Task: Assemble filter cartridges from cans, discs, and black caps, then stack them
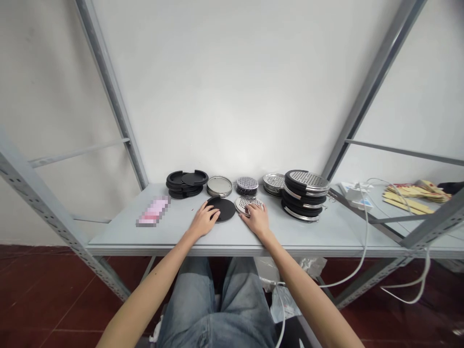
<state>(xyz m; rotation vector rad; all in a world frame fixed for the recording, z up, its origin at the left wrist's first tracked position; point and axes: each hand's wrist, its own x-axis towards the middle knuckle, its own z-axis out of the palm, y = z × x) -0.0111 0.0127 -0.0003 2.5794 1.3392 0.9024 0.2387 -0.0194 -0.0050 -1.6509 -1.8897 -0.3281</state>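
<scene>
Black disc (227, 209), flat on the grey tabletop (119, 229) in front of the seated person, slightly left of the perforated metal disc (245, 201). Two rounds lie side by side; from where I stand, cannot tell whether their edges meet. No long axis to either.

Left hand (205, 220) is nearer the black one, at its left side, fingers a little parted over the edge; can't tell whether it pinches or merely rests. Right hand (258, 220) lies over the near right part of the metal one, fingers bent; grip there also unclear. Black disc thus sits between the hands, to the right of the left one.

Materials: black round matte, rubber- or plastic-like; its neighbour shiny, punched with rows of small holes.

Behind, a row against the white wall: black rings (185, 187) piled at left, shallow metal rims (219, 186), small perforated pieces (247, 184), wider perforated discs (274, 181). Right of these, a tall stack (305, 195) banded black and bright metal.

Far left, a pixelated pink patch (154, 211), unreadable. Beyond the right upright, yellowish flat pieces (408, 202) and white cable (367, 241).
</scene>
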